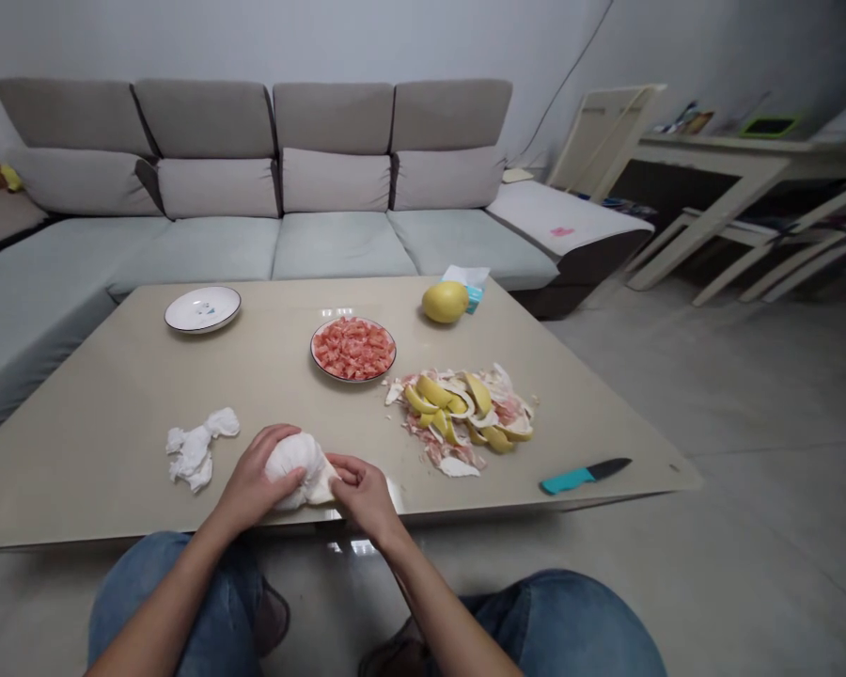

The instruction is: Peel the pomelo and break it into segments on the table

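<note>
A grey L-shaped sofa [335, 246] with loose back cushions stretches across the room, well beyond the person's hands. Nearer is a glossy beige coffee table [268, 400], the hands above its near edge. Far off to the right of the hands are a desk [719, 149] and a pale chair [610, 132]. Below the hands, two knees in blue jeans [571, 625] show on either side. To the right of the hands lies a heap of peel [465, 409]: yellow rind, thick white pith and pinkish membrane. Straight ahead of the hands, a dark-rimmed plate [352, 379] is piled with reddish fruit pulp [354, 348]; a second white plate [203, 308] sits farther away, to the left. The peeled pomelo [289, 461], covered in white pith, is between the hands: the left hand [258, 475] cups it, fingers spread over the far side and thumb on the near side, while the right hand [359, 494] pinches a pale flap [322, 486] at its right side. Beyond the peel heap rests a whole yellow pomelo [446, 302]. Far right of the hands is a turquoise-handled knife [585, 476], its dark blade pointing away to the right. Just left of the hands lies crumpled tissue [198, 451]; behind the whole fruit is a small blue tissue pack [474, 297].
</note>
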{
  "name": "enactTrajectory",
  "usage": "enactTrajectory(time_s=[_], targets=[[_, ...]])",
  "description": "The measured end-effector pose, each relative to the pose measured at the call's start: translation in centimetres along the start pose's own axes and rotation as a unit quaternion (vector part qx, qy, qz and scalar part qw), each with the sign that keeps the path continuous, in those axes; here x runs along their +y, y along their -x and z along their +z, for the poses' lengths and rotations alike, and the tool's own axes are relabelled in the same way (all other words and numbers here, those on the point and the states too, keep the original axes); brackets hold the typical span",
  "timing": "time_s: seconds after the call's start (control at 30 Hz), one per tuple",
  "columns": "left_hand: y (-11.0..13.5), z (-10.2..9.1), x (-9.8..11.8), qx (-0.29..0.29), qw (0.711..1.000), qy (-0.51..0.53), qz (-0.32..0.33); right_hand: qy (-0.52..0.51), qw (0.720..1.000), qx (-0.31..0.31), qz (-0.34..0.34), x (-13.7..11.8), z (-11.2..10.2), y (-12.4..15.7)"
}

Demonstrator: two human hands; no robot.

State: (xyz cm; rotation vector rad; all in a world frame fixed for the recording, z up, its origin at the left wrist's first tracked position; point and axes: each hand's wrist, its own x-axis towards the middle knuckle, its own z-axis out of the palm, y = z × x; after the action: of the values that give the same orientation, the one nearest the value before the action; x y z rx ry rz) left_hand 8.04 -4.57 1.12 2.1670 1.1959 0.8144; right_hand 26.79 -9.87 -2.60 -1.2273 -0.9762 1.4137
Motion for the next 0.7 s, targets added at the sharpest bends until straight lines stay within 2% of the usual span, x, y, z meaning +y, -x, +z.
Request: enactTrajectory(time_s=[0.23,0.47,0.53,0.63,0.7], targets=[[0.3,0.0,0.0,0.017,1.0,0.002,-0.018,0.023,0.999,-0.037,-0.005,-1.6,0.3,-0.4],[-0.4,-0.5,-0.9,0.005,0.998,0.041,-0.051,0.008,0.982,-0.154,0.107,-3.2,-1.0,-2.3],[-0.4,-0.4,-0.9,0.029,0.999,0.033,-0.024,0.0,0.979,-0.161,0.128,-3.4,-1.2,-2.6],[0.0,-0.3,-0.6,0.074,0.995,-0.03,0.063,-0.003,0.979,-0.143,0.144,-3.1,-1.1,-2.8],[0.4,-0.4,-0.3,0.055,0.99,-0.071,0.11,0.003,0.983,-0.118,0.14,-2.7,-0.7,-2.8]])
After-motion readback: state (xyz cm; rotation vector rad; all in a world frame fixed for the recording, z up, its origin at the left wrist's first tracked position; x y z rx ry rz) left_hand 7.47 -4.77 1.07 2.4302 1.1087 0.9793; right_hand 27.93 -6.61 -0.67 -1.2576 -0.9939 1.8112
